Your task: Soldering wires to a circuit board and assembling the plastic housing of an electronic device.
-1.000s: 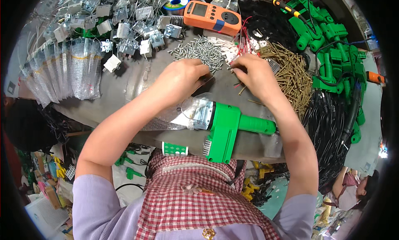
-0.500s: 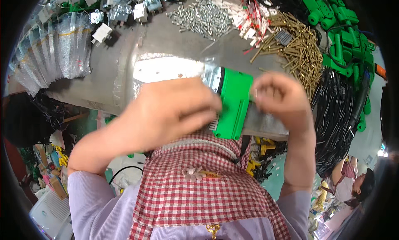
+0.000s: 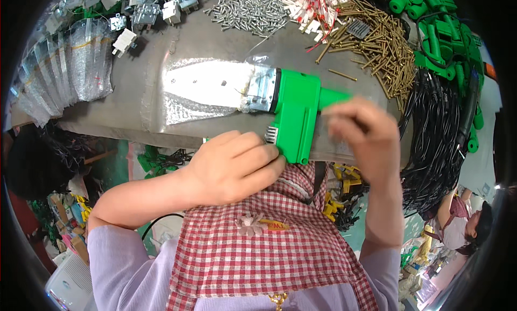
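Note:
A green plastic tool housing (image 3: 295, 117) lies at the table's near edge, with a short row of metal fins on its left side. Leftward from it runs a flat, pale plate (image 3: 207, 85) in clear bubble film, joined through a shiny metal bracket (image 3: 262, 88). My left hand (image 3: 237, 168) is closed at the housing's lower left corner, its fingertips against the plastic; the thumb is hidden. On the other side, a green handle (image 3: 332, 98) juts out from the housing. My right hand (image 3: 363, 128) is beside this handle, its fingers bent and smeared by motion, so their hold is unclear.
Silver screws (image 3: 249, 12) and long brass-coloured screws (image 3: 371, 42) are heaped at the back. Bubble-wrap sleeves (image 3: 89, 58) and metal-and-white switch parts (image 3: 145, 15) lie left. Black cables (image 3: 431, 144) and green housings (image 3: 449, 36) crowd the right. A person (image 3: 458, 225) is at far right.
My left hand has come down to the housing's lower corner, uncovering the plate. The green handle now shows by my right hand. A single brass-coloured screw now shows apart from the heap.

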{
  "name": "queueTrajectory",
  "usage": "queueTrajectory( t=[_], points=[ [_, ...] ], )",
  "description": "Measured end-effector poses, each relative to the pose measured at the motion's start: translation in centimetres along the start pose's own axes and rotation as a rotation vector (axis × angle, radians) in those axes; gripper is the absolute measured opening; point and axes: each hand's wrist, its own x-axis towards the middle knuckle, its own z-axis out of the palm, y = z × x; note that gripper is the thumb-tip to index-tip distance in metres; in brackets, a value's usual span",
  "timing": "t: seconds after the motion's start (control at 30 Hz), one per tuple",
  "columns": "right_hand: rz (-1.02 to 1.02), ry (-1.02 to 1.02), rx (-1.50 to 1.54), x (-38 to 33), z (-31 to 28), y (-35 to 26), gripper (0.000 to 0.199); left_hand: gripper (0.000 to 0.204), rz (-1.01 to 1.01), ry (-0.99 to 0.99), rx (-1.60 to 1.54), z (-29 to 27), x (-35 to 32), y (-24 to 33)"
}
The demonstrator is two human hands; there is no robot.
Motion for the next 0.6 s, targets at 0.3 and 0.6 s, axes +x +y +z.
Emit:
queueTrajectory(
  t=[0.3, 0.6],
  points=[
    [-0.272, -0.055, -0.253, 6.2, 0.3, 0.3, 0.038, 0.045, -0.106, 0.185, 0.106, 0.4, 2.5, -2.7],
    [-0.094, -0.252, -0.103, 9.3, -1.8, 1.8, 0.019, 0.069, -0.34, -0.096, -0.197, 1.7, 5.9, -4.9]
  ],
)
